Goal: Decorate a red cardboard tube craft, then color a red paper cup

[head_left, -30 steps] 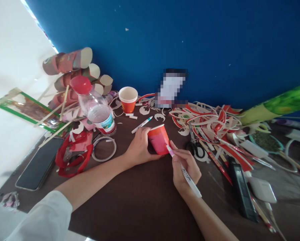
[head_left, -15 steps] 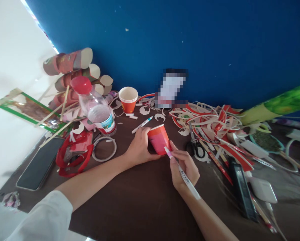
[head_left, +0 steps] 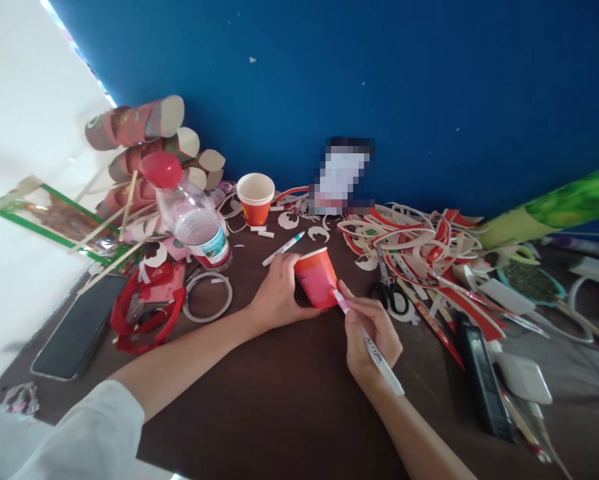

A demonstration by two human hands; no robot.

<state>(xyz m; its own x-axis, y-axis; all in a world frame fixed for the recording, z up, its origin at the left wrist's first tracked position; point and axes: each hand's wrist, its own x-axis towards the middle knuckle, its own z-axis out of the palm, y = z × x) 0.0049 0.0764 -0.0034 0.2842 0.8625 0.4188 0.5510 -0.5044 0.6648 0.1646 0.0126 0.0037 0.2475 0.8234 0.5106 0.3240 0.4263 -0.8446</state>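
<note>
Gripping red paper cup (head_left: pixel 317 278) w/ my L hand (head_left: pixel 278 298), cup tipped on brown table (head_left: pixel 279 400). R hand (head_left: pixel 372 330) pinches pink marker (head_left: pixel 367 341); tip's back on cup wall vs 0.5 s ago, when it sat lower, so colouring goes on

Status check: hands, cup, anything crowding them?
Left hand grips red paper cup, tipped on table. Right hand holds marker, tip at cup. Scissors close by right.

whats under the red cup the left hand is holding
The red cup lies tilted on the bare brown table, gripped by the left hand. Whatever is directly beneath it is hidden.
</note>
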